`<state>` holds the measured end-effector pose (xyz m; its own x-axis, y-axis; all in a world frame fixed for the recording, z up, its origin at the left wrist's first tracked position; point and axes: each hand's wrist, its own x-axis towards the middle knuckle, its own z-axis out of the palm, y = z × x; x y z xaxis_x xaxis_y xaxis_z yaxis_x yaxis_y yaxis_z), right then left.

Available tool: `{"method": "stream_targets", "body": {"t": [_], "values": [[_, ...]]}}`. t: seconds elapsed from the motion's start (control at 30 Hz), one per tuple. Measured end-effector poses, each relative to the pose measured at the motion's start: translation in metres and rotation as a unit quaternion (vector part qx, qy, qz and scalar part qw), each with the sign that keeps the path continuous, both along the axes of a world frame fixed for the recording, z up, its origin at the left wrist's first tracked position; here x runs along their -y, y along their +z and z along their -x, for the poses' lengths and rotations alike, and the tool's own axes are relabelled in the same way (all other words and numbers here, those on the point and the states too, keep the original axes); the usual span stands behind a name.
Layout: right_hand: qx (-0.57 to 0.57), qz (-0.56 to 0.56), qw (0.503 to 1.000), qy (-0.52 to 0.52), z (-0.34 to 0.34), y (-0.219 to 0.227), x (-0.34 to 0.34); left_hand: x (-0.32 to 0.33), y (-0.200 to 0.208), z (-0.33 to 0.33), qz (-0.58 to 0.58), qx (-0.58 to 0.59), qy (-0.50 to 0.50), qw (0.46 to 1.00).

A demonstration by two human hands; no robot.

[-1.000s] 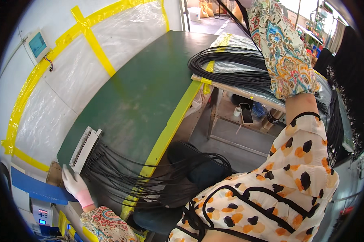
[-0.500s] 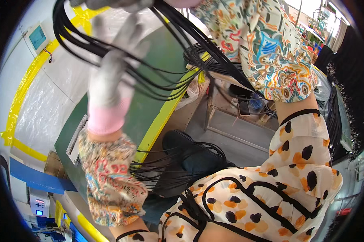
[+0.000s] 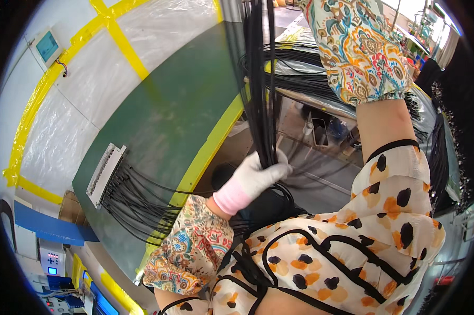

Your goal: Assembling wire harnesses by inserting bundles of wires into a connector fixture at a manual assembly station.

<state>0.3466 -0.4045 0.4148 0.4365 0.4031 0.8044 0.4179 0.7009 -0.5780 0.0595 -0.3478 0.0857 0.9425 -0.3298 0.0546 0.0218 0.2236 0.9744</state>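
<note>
My left hand point(image 3: 255, 176), in a white glove with a pink cuff, is closed round the lower part of a bundle of black cables point(image 3: 260, 94) just above my lap. The bundle runs nearly straight up from my fist and leaves the picture at the top. My right arm reaches up in a patterned sleeve point(image 3: 360, 52), its hand beyond the upper edge. On the green table lies a pale slotted strip point(image 3: 105, 176), with many thin black cables point(image 3: 142, 202) fanning from it over the yellow table edge toward my lap.
The green table point(image 3: 168, 100) has a yellow-taped edge point(image 3: 210, 144). More black cables point(image 3: 305, 84) lie in heaps on a surface at the upper right. Beneath it, a phone-like dark slab point(image 3: 320, 134) rests on a shelf. A small screen point(image 3: 48, 47) hangs on the left wall.
My left hand has come down and right from the upper left and closed round the cables. The looped bundle is now pulled straight up and down. My right hand has left the picture.
</note>
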Motion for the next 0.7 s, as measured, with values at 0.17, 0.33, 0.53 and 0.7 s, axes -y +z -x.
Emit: {"method": "stream_targets", "body": {"t": [0.17, 0.33, 0.53, 0.7], "values": [[-0.061, 0.089, 0.953, -0.284, -0.101, -0.042, 0.013, 0.002, -0.039, 0.022, 0.011, -0.107, 0.025, 0.994], [0.021, 0.369, 0.747, -0.552, -0.134, -0.11, 0.029, -0.016, -0.009, 0.002, 0.178, -0.083, 0.122, 0.973], [0.283, 0.615, 0.647, -0.352, -0.028, -0.202, 0.009, -0.081, 0.031, -0.019, 0.329, -0.11, 0.203, 0.916], [0.287, 0.732, 0.534, -0.312, 0.096, -0.285, 0.048, -0.096, 0.025, -0.023, 0.327, -0.141, 0.187, 0.915]]}}
